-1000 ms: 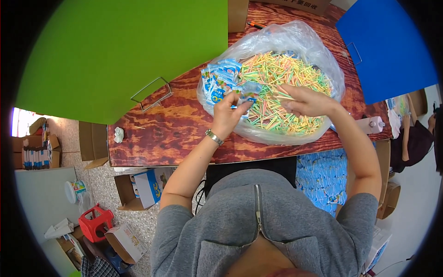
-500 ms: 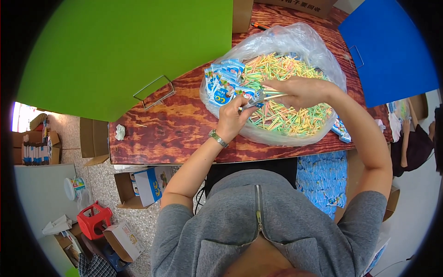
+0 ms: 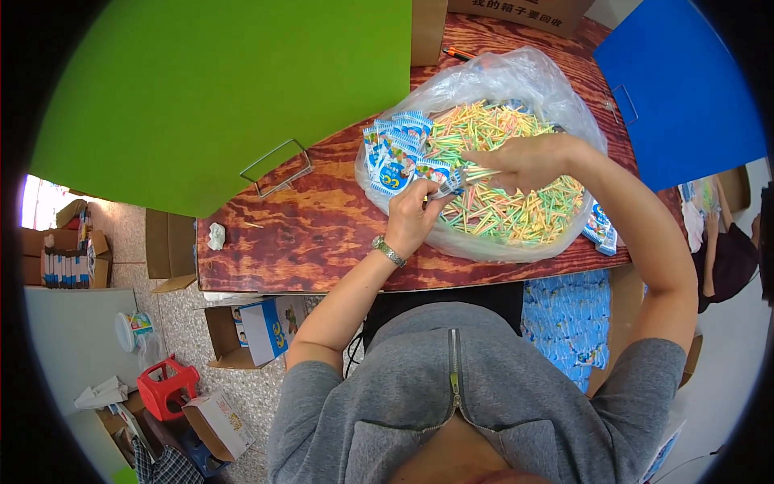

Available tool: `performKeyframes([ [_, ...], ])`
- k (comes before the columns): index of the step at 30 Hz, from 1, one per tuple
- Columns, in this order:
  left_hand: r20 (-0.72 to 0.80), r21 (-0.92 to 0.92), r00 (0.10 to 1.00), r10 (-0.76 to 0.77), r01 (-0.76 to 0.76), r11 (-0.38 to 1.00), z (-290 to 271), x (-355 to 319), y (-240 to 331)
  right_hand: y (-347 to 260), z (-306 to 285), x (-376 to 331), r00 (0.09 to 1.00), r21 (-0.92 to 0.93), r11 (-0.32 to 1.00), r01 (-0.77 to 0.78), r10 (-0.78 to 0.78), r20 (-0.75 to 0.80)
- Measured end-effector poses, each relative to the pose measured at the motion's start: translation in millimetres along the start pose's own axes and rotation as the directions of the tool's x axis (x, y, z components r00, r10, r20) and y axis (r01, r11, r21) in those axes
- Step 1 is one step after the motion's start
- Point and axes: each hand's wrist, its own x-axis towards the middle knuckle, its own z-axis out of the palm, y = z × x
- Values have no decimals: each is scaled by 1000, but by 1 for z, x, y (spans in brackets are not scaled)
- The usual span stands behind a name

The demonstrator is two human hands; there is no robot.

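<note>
A large clear plastic bag, folded open on the table, holds a heap of thin pastel candy sticks in yellow, green and pink. Several flat blue-and-white packets lie at the heap's left side. My left hand pinches a small packet over the bag's near left part. Coming in from the right, my right hand grips a few pale sticks, their ends at the packet's edge. Whether the sticks are inside the packet, I cannot tell.
A green panel with a wire handle rises at the left, a blue panel at the right. More packets lie right of the bag. Many filled packets sit below the table edge. Another person's arm shows far right.
The whole view has shifted slightly. Both hands stay close together over the bag, and the packet in my left hand has turned a little, the sticks still held against it.
</note>
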Motion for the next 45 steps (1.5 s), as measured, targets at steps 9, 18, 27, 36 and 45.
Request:
performKeyframes([
  [9, 12, 48, 990, 139, -140, 989, -1, 1, 0, -28, 0, -1, 996, -268, 959, -86, 83, -23],
  [18, 90, -74, 995, 34, -27, 997, 8, 7, 7, -34, -13, 10, 1000, -382, 924, -15, 20, 10],
  [27, 84, -194, 993, -77, 92, 977, 17, 5, -3, -35, -11, -14, 936, -350, 930, -110, -21, -351],
  [36, 81, -332, 990, -119, 139, 933, 11, 5, -13, -17, 32, 4, 620, -385, 913, 132, -379, -687],
  [45, 176, -276, 914, -365, 402, 873, -18, -20, -49, -4, 72, 89, 471, -61, 950, 307, -207, -858],
])
